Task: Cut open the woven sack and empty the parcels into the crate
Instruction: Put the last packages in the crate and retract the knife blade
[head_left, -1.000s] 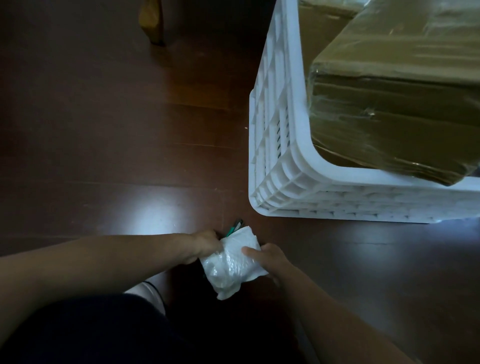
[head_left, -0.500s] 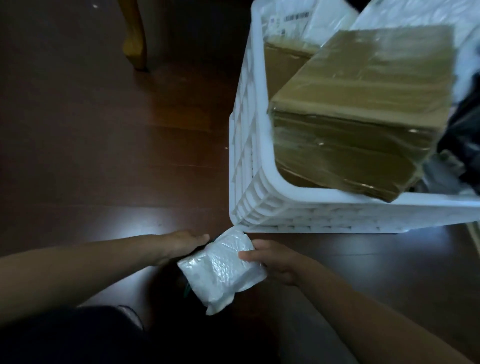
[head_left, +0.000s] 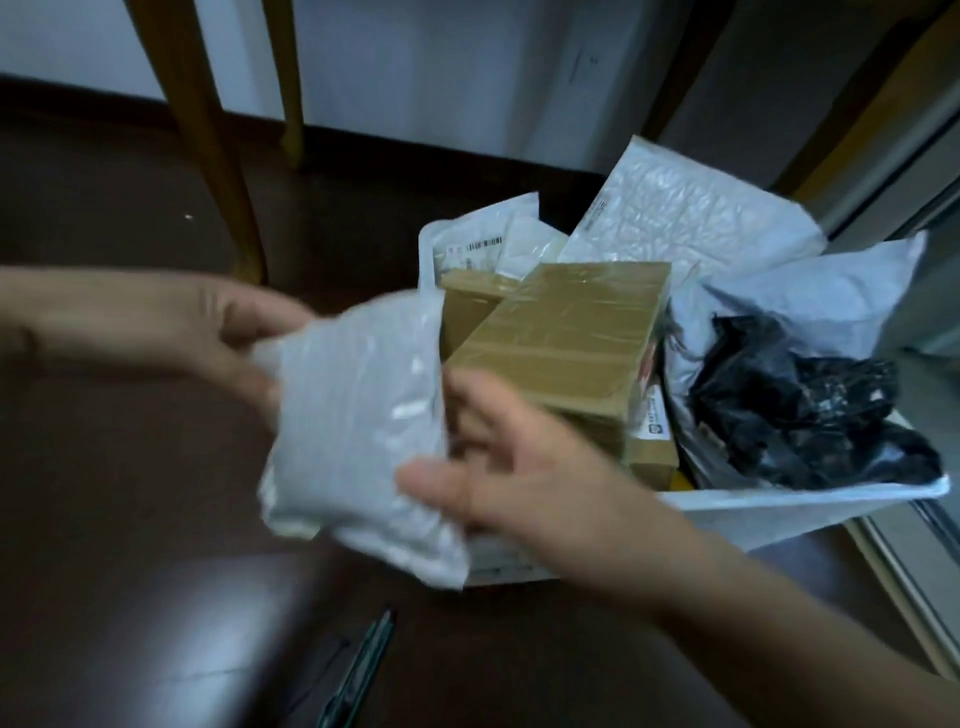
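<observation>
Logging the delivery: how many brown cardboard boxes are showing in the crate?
3. A large taped box lies on top in the middle, a second behind it toward the left, and a smaller one under its right end. More may lie hidden beneath.

Left hand (head_left: 208, 332) and right hand (head_left: 519, 467) grip a white padded parcel (head_left: 358, 431) right beside the crammed crate (head_left: 779, 512).

Left grip (head_left: 197, 332) and right grip (head_left: 498, 467) are both pinching.
</observation>
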